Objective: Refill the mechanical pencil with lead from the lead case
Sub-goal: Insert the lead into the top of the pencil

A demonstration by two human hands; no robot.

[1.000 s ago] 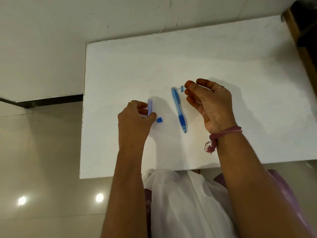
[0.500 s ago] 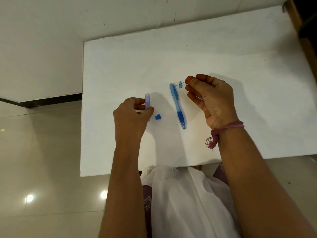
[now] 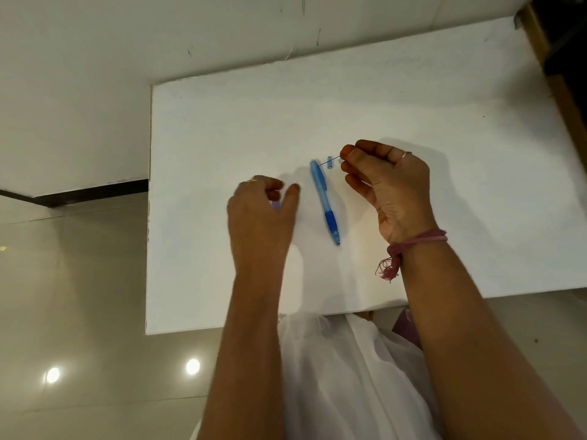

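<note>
You've got a white table [image 3: 413, 100] against a scuffed white wall [image 3: 158, 33], glossy beige floor [image 3: 79, 296] reflecting two ceiling lights.

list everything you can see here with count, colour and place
white rectangular table: 1, white, centre of view
blue plastic mechanical pencil: 1, blue, lying on the table between the hands
small translucent blue pencil cap: 1, pale blue, on the table by the pencil's far end
thin dark lead stick: 1, dark, pinched in the right grip
pale purple lead case: 1, mostly hidden in the left grip
left hand: 1
right hand: 1
</note>
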